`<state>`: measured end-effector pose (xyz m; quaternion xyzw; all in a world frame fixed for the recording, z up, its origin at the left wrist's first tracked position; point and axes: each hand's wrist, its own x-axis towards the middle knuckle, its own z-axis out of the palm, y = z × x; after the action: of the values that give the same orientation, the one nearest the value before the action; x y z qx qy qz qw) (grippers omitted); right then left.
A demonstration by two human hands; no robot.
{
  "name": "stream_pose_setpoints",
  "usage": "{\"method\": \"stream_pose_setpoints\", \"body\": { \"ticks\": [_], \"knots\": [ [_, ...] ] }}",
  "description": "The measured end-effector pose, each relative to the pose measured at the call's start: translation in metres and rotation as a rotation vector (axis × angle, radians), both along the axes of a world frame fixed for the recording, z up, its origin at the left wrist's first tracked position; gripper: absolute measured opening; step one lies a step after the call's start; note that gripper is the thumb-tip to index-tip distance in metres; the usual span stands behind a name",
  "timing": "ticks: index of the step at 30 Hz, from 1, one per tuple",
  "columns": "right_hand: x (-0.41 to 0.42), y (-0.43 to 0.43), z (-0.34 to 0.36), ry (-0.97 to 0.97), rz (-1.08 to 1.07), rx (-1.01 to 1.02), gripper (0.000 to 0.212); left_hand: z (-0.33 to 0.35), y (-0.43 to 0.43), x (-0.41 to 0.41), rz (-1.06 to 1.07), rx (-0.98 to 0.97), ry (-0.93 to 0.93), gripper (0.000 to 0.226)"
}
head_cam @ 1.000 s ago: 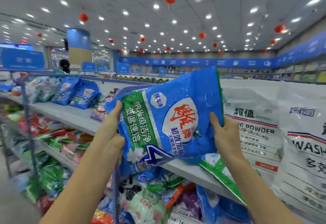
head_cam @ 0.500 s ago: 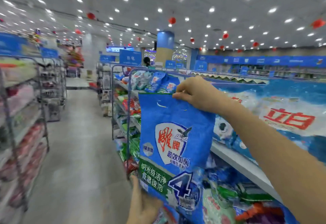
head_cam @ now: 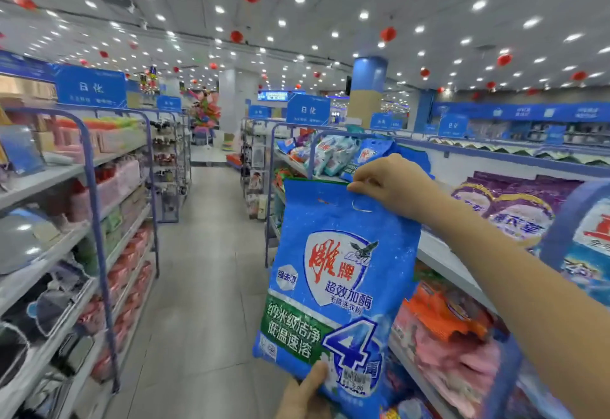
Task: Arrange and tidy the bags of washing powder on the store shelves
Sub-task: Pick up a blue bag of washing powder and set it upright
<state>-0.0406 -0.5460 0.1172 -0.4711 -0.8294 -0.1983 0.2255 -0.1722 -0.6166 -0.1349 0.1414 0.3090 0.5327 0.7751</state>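
Head view: the blue washing powder bag (head_cam: 340, 273) hung upright in front of the right-hand shelf (head_cam: 439, 253), beside its aisle edge. The right hand (head_cam: 392, 184) pinched the bag's top edge; the left hand (head_cam: 307, 392) gripped its bottom edge, thumb on the front face. Open aisle floor (head_cam: 204, 286) lay left of the bag, up to the opposite rack (head_cam: 99, 220). Purple bags (head_cam: 511, 200) lay on the top shelf.
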Motion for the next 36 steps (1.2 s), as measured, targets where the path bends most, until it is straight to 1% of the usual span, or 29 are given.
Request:
{"method": "stream_pose_setpoints", "body": {
  "ticks": [1, 2, 3, 4, 6, 8, 9, 10, 12, 13, 15, 16, 17, 18, 19, 21, 22, 23, 24, 25, 26, 28, 30, 31, 32, 33, 34, 35, 36],
  "knots": [
    [-0.007, 0.019, -0.001, -0.006, -0.026, 0.032, 0.029, 0.001, 0.018, -0.014, 0.006, 0.007, 0.037, 0.103],
    [-0.013, 0.039, -0.002, 0.005, -0.047, 0.075, 0.029, 0.008, 0.031, -0.026, -0.026, 0.047, 0.028, 0.09],
    [-0.02, 0.058, -0.003, 0.043, -0.057, 0.124, 0.028, 0.011, 0.051, -0.04, -0.041, 0.11, 0.001, 0.065],
    [-0.027, 0.076, -0.004, 0.115, -0.05, 0.173, 0.026, 0.014, 0.073, -0.051, -0.028, 0.096, 0.023, 0.043],
    [-0.038, 0.108, -0.01, 0.341, 0.003, 0.242, 0.026, 0.017, 0.111, -0.074, -0.009, 0.115, 0.073, 0.026],
    [-0.043, 0.133, -0.023, 0.638, 0.077, 0.249, 0.038, 0.017, 0.142, -0.089, -0.017, 0.203, 0.132, 0.021],
    [-0.044, 0.142, -0.034, 0.807, 0.11, 0.216, 0.043, 0.018, 0.159, -0.096, 0.012, 0.207, 0.148, 0.023],
    [-0.045, 0.15, -0.047, 0.972, 0.14, 0.142, 0.045, 0.023, 0.173, -0.102, 0.029, 0.211, 0.144, 0.028],
    [-0.048, 0.169, -0.08, 1.245, 0.262, -0.133, 0.046, 0.024, 0.208, -0.11, 0.04, 0.199, 0.139, 0.043],
    [-0.052, 0.179, -0.099, 1.314, 0.324, -0.287, 0.053, 0.024, 0.227, -0.111, 0.029, 0.208, 0.138, 0.045],
    [-0.061, 0.201, -0.133, 1.34, 0.336, -0.516, 0.082, 0.024, 0.265, -0.108, -0.007, 0.221, 0.147, 0.038],
    [-0.065, 0.215, -0.145, 1.356, 0.299, -0.577, 0.097, 0.023, 0.285, -0.104, -0.024, 0.241, 0.155, 0.039],
    [-0.067, 0.23, -0.155, 1.399, 0.255, -0.614, 0.105, 0.024, 0.304, -0.099, -0.033, 0.238, 0.167, 0.041],
    [-0.068, 0.247, -0.16, 1.463, 0.229, -0.628, 0.104, 0.025, 0.323, -0.091, -0.053, 0.23, 0.162, 0.04],
    [-0.067, 0.266, -0.161, 1.535, 0.217, -0.616, 0.097, 0.028, 0.343, -0.084, -0.081, 0.217, 0.137, 0.034],
    [-0.063, 0.307, -0.154, 1.629, 0.189, -0.534, 0.075, 0.031, 0.392, -0.077, -0.199, 0.184, 0.093, 0.017],
    [-0.059, 0.328, -0.149, 1.65, 0.164, -0.491, 0.065, 0.032, 0.418, -0.073, -0.287, 0.147, 0.079, 0.017],
    [-0.054, 0.35, -0.144, 1.665, 0.141, -0.458, 0.057, 0.033, 0.444, -0.067, -0.365, 0.11, 0.088, 0.026],
    [-0.049, 0.371, -0.137, 1.669, 0.121, -0.429, 0.051, 0.034, 0.469, -0.059, -0.365, 0.097, 0.099, 0.037],
    [-0.043, 0.391, -0.131, 1.666, 0.1, -0.398, 0.048, 0.035, 0.493, -0.049, -0.306, 0.128, 0.081, 0.048],
    [-0.037, 0.41, -0.127, 1.666, 0.084, -0.368, 0.045, 0.038, 0.51, -0.039, -0.256, 0.155, 0.02, 0.06],
    [-0.024, 0.442, -0.118, 1.672, 0.072, -0.308, 0.044, 0.04, 0.545, -0.027, -0.233, 0.194, -0.206, 0.081],
    [-0.01, 0.471, -0.111, 1.651, 0.043, -0.259, 0.041, 0.044, 0.586, -0.027, -0.198, 0.229, -0.255, 0.097],
    [-0.003, 0.485, -0.109, 1.654, 0.032, -0.234, 0.035, 0.044, 0.607, -0.025, -0.175, 0.257, -0.21, 0.095],
    [0.004, 0.499, -0.108, 1.674, 0.029, -0.213, 0.028, 0.046, 0.628, -0.022, -0.138, 0.297, -0.101, 0.08],
    [0.011, 0.511, -0.107, 1.711, 0.029, -0.198, 0.023, 0.047, 0.648, -0.015, -0.086, 0.338, -0.003, 0.053],
    [0.018, 0.524, -0.105, 1.758, 0.026, -0.186, 0.019, 0.05, 0.666, -0.007, -0.046, 0.381, 0.081, 0.032],
    [0.025, 0.534, -0.103, 1.797, 0.018, -0.169, 0.017, 0.053, 0.684, 0.001, -0.031, 0.425, 0.13, 0.026],
    [0.031, 0.545, -0.1, 1.814, 0.009, -0.14, 0.015, 0.055, 0.704, 0.008, -0.026, 0.469, 0.156, 0.028]
  ]
}}
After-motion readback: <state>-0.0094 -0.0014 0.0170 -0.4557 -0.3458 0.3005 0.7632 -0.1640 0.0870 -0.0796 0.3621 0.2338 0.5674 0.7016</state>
